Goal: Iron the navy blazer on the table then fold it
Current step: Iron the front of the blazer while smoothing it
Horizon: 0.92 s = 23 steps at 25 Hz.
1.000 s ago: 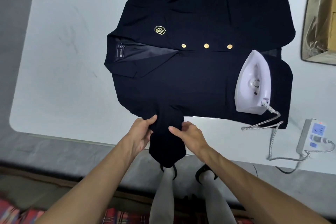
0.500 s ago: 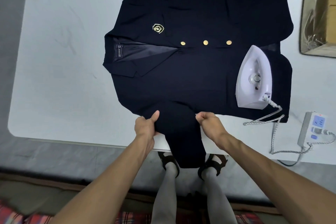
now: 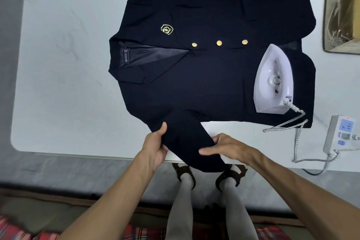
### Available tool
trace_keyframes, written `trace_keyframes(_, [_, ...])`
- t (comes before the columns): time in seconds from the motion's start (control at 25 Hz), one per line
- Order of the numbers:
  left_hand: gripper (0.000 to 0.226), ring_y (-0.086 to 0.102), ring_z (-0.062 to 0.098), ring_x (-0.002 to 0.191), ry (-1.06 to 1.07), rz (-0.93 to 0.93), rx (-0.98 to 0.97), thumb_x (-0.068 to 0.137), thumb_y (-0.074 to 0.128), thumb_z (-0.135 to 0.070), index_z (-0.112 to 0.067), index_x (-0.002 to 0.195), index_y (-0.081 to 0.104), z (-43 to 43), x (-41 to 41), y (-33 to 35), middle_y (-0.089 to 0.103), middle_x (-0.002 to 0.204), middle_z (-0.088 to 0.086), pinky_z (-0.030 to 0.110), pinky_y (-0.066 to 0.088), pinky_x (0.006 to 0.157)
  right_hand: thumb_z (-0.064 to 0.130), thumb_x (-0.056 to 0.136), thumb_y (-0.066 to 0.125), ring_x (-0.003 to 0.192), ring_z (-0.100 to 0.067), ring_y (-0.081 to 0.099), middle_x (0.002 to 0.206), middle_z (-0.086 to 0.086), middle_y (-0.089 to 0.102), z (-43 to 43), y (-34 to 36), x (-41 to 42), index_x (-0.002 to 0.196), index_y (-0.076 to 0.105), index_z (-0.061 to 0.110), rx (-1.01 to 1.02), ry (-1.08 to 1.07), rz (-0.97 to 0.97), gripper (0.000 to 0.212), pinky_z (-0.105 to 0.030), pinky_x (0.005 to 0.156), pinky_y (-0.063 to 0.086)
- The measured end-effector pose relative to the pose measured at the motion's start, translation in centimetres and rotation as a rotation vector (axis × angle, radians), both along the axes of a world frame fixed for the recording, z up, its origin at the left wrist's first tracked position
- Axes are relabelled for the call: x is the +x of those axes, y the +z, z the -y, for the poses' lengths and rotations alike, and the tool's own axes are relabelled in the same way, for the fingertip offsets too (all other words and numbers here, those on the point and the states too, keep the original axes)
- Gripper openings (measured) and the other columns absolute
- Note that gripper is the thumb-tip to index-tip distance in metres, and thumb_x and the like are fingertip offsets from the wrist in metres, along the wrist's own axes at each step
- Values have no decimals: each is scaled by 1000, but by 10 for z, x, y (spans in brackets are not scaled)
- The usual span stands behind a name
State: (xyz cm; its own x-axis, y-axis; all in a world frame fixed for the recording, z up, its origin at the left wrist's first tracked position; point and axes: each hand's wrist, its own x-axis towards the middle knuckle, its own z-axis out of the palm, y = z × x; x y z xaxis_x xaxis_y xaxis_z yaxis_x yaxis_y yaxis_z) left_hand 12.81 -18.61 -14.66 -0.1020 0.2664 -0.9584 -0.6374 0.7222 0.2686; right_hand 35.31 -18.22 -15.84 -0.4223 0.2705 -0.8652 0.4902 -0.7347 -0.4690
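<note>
The navy blazer [image 3: 204, 76] lies flat on the white table [image 3: 64, 84], collar to the left, with a gold crest and three gold buttons facing up. Its near sleeve [image 3: 192, 148] slants over the table's front edge. My left hand [image 3: 155, 146] pinches the sleeve's left edge, thumb on top. My right hand [image 3: 228, 147] rests on the sleeve's right side, its fingers stretched leftward across the cloth. A white iron [image 3: 272, 82] stands on the blazer's lower right part, away from both hands.
The iron's braided cord [image 3: 296, 132] runs to a power strip [image 3: 339, 132] at the table's right front. A cardboard box [image 3: 342, 9] wrapped in plastic sits at the far right. My legs and shoes stand below the table edge.
The sleeve now slants further right across the table edge. My right hand has left the sleeve's right edge and laid its fingers across the cloth. My left hand keeps its pinch.
</note>
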Motion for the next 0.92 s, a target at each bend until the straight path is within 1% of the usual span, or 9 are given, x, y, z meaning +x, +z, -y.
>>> trace_keyframes(0.08, [25, 72, 24, 101, 48, 38, -22, 97, 62, -18, -8, 119, 65, 0, 3, 0, 74, 113, 9, 37, 57, 82, 34, 71, 83, 101, -12, 68, 105, 5, 73, 5, -5, 9, 106, 70, 19, -63, 68, 18, 40, -25, 96, 47])
trace_keyframes(0.16, [21, 73, 22, 96, 14, -8, -8, 97, 61, -15, -9, 116, 65, -2, 1, -2, 75, 110, 7, 34, 58, 77, 29, 71, 79, 95, -18, 70, 97, -2, 75, -1, -7, 15, 102, 67, 14, -33, 33, 63, 37, -27, 85, 51])
trace_keyframes(0.32, [19, 68, 20, 78, -207, -235, -131, 94, 65, -9, -6, 113, 63, 2, -1, -7, 72, 105, 10, 29, 60, 65, 31, 77, 72, 82, -23, 69, 87, -4, 72, -34, -5, 32, 97, 62, 22, 305, -14, 290, 24, -35, 76, 52])
trace_keyframes(0.44, [40, 61, 26, 97, -602, -811, -86, 86, 74, -12, -6, 119, 52, 5, 0, -14, 62, 118, 14, 36, 52, 82, 54, 82, 67, 100, -30, 64, 103, -6, 70, -39, -3, 38, 121, 55, 30, 550, 458, 609, 48, -33, 80, 46])
trace_keyframes(0.56, [66, 42, 29, 130, -1231, -1280, 380, 86, 75, -30, -14, 141, 43, -13, -5, -26, 42, 144, 12, 40, 40, 107, 51, 89, 60, 101, -34, 63, 105, -11, 68, -29, -5, 32, 125, 53, 19, 650, 555, 658, 49, -34, 76, 44])
trace_keyframes(0.64, [72, 15, 35, 149, -1741, -1255, 507, 96, 51, -52, -22, 156, 22, -32, -5, -42, 15, 162, 16, 48, 19, 121, 52, 88, 60, 99, -34, 63, 105, -10, 67, -28, -10, 29, 124, 49, 20, 702, 626, 684, 49, -35, 72, 41])
trace_keyframes(0.72, [77, -8, 40, 151, -2079, -1185, 413, 93, 15, -69, -31, 158, -4, -49, -7, -56, -10, 164, 17, 53, 3, 122, 52, 83, 65, 107, -29, 59, 117, -5, 60, -25, -15, 29, 133, 42, 24, 757, 697, 713, 62, -35, 79, 41])
trace_keyframes(0.8, [81, -13, 41, 150, -2159, -1189, 389, 83, -4, -73, -36, 155, -13, -63, -12, -64, -16, 163, 17, 56, 1, 122, 46, 78, 71, 121, -29, 46, 133, -9, 44, -16, -27, 31, 144, 33, 23, 928, 635, 722, 79, -35, 98, 38])
trace_keyframes(0.92, [89, -15, 45, 148, -2212, -1233, 421, 77, -5, -79, -33, 152, -21, -74, -20, -68, -19, 161, 21, 61, 2, 119, 41, 84, 65, 139, -42, 26, 150, -27, 24, -6, -52, 26, 154, 21, 17, 1077, 490, 803, 86, -46, 116, 25])
